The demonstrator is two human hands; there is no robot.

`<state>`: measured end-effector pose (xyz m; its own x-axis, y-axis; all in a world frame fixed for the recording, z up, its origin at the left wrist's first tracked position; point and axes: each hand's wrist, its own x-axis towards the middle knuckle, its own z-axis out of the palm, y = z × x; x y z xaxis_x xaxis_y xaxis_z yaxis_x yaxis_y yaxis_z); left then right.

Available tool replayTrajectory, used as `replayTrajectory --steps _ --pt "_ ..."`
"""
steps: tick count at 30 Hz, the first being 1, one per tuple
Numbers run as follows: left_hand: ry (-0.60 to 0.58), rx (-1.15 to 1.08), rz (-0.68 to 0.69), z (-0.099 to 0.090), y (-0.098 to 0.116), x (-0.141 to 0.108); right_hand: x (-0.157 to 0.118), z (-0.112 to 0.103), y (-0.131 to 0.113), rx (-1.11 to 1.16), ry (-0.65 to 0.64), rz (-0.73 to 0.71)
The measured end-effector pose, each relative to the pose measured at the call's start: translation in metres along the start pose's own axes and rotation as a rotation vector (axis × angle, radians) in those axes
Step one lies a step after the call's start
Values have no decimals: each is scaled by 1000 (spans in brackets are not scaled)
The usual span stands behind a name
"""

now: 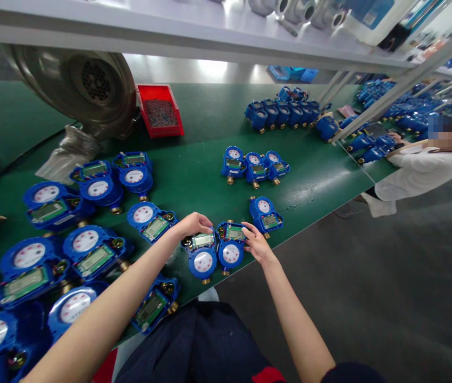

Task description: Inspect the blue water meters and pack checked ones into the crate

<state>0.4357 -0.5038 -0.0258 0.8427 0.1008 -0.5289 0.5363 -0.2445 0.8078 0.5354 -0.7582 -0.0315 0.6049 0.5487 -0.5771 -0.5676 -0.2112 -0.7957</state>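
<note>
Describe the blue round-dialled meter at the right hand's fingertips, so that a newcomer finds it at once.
Start at the green tabletop and go to its near edge. The blue meter lies there, its round white dial nearer that edge than its green board. Its blue neighbour is at the left hand; this one is at the right hand.

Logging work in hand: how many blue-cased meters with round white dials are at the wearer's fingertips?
2. One blue-cased meter is under the left hand; another meter is beside it, at the right hand. The left forearm may hide others outside this count.
</note>
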Motion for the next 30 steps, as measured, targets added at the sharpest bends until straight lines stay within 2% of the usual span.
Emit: replayTrajectory --steps 7,30 --pt "-6 3 -5 -1 7 -6 1 0 0 5 -4 -4" --pt "5 11 -15 0 9 -8 2 -3 1 29 -25 8"
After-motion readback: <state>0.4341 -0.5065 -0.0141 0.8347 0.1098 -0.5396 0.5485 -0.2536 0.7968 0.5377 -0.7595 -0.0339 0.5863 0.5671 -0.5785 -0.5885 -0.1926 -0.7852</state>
